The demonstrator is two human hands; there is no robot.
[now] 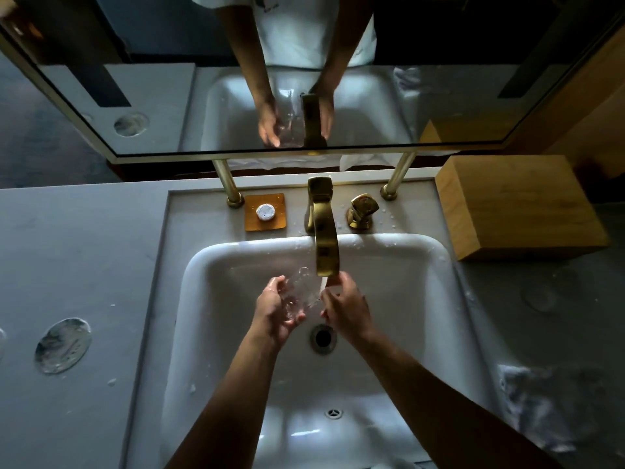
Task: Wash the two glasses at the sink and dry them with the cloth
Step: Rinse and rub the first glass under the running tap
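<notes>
Over the white sink [422, 262], my left hand [275, 314] grips a clear glass [299, 292], tilted on its side beside the water stream from the gold faucet [326, 245]. My right hand [345, 308] is in the stream just right of the glass, fingers loosely extended toward its rim; whether they touch it is unclear. A second clear glass [62, 345] stands on the grey counter at the left. A white cloth [537, 404] lies crumpled on the counter at the right.
Behind the basin are a gold tap handle [361, 211] and a round soap on an amber dish [265, 212]. A wooden box [517, 204] stands at the back right. The mirror [236, 96] hangs above. The drain [323, 338] is open.
</notes>
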